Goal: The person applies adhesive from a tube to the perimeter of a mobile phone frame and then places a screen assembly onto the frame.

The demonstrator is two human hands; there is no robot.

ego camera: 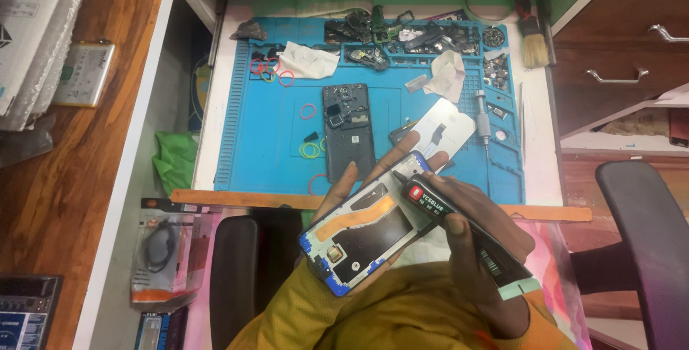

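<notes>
Two hands work at lower centre. The left hand (359,199) cradles an opened dark smartphone frame with orange flex strip (362,232) from beneath, tilted face-up so its edge is reachable. The right hand (477,249) has its grip closed around a black glue tube with red label (459,232), nozzle touching the frame's upper edge. Above lie a blue silicone repair mat (265,135) and a second stripped dark phone chassis (348,131).

Mustard-yellow long sleeves (402,307) on both arms, fabric creased; 2 bare hands, left hand (359,185), right hand (477,239).
</notes>
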